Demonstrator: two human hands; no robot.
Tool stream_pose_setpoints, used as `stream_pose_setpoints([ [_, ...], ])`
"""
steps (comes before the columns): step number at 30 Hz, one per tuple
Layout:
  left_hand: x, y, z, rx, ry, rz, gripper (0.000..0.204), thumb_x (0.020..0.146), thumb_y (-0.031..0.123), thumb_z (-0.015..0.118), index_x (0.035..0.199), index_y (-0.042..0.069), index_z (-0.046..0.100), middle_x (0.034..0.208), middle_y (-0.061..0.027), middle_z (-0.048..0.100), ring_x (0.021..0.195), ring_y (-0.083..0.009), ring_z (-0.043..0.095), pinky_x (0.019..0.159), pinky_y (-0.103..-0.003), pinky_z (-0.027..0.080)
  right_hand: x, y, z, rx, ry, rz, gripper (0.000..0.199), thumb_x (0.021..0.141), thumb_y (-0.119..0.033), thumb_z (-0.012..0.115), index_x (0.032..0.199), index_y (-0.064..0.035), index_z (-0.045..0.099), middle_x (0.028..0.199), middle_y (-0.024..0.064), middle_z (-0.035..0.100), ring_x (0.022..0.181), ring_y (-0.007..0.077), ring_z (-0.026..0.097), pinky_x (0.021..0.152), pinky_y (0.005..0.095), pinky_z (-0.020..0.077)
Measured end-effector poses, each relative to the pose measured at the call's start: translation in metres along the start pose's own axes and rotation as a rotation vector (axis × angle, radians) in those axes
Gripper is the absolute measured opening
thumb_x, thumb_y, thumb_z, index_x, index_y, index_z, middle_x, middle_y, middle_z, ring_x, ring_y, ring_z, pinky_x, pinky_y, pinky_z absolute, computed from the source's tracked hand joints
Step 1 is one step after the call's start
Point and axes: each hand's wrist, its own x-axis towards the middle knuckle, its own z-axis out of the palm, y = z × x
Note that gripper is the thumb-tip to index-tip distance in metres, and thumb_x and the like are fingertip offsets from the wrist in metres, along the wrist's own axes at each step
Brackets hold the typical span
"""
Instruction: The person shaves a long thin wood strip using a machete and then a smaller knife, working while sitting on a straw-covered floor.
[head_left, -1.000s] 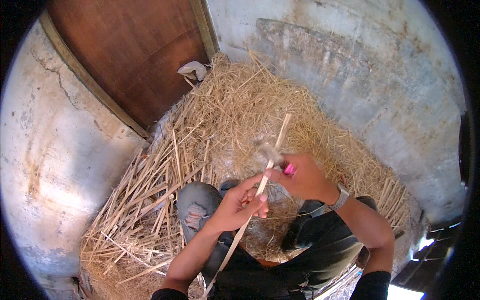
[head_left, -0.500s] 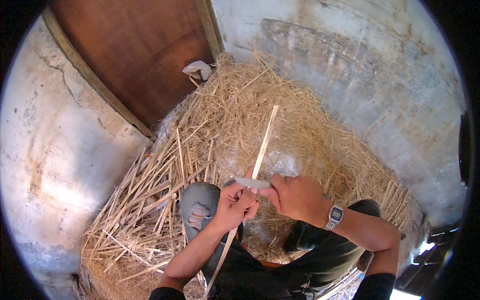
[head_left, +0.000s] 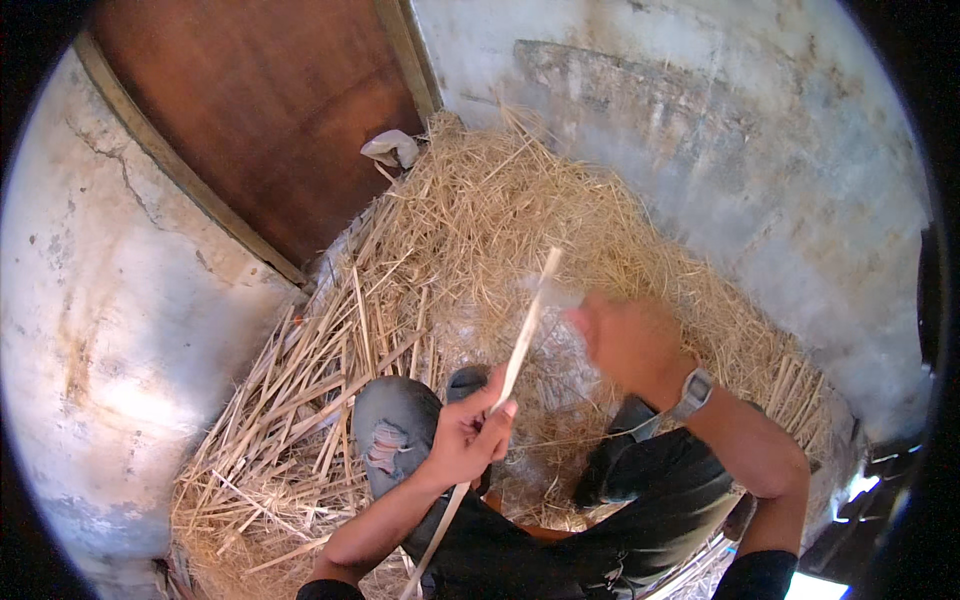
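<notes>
A long, thin bamboo strip (head_left: 524,342) slants upward from my lap, its tip pointing away from me. My left hand (head_left: 468,437) is closed around it, thumb pressed along the strip, and its lower length passes down over my leg. To the right and farther away, my right hand (head_left: 637,345) is smeared by motion and apart from the left. At its fingertips a pale grey blur, the knife blade (head_left: 563,297), shows close to the strip's upper end. The knife's handle is hidden inside the fist. A metal wristwatch (head_left: 693,392) sits on my right wrist.
Loose shavings (head_left: 520,200) are heaped against the stained wall (head_left: 760,150). Many cut strips (head_left: 300,395) lie piled on the left. Behind them stand a brown door (head_left: 270,110) and a crumpled white bag (head_left: 392,148). My bent knee (head_left: 392,425) is beside my left forearm.
My right hand with the knife has swung away from my left hand, up and to the right. The strip's tip has dropped a little. My left hand keeps its grip.
</notes>
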Motion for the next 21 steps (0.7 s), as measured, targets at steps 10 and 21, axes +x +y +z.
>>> stream_pose_setpoints([
  [10, 0.006, 0.005, 0.001, 0.035, -0.066, 0.039, 0.053, 0.102, 0.002, 0.054, 0.152, 0.009, 0.04, 0.064, 0.0048, 0.05, 0.051, -0.0016, 0.04, 0.046, -0.021, 0.033, -0.019, 0.001, 0.024, 0.181, -0.094, 0.167, 0.042, 0.103, -0.039, 0.046, 0.088, -0.0027, 0.06, 0.058, 0.0195, 0.06, 0.054, 0.042, 0.061, 0.049, 0.0535, 0.0478],
  [21, 0.011, -0.003, -0.003, -0.096, -0.079, 0.005, 0.053, 0.102, 0.003, 0.054, 0.152, 0.012, 0.041, 0.061, 0.0047, 0.046, 0.048, -0.0028, 0.035, 0.044, -0.023, 0.028, -0.012, -0.05, -0.008, 0.1, -0.072, -0.007, 0.037, 0.101, -0.04, 0.05, 0.085, -0.0071, 0.057, 0.058, 0.015, 0.061, 0.052, 0.0369, 0.063, 0.046, 0.048, 0.0479],
])
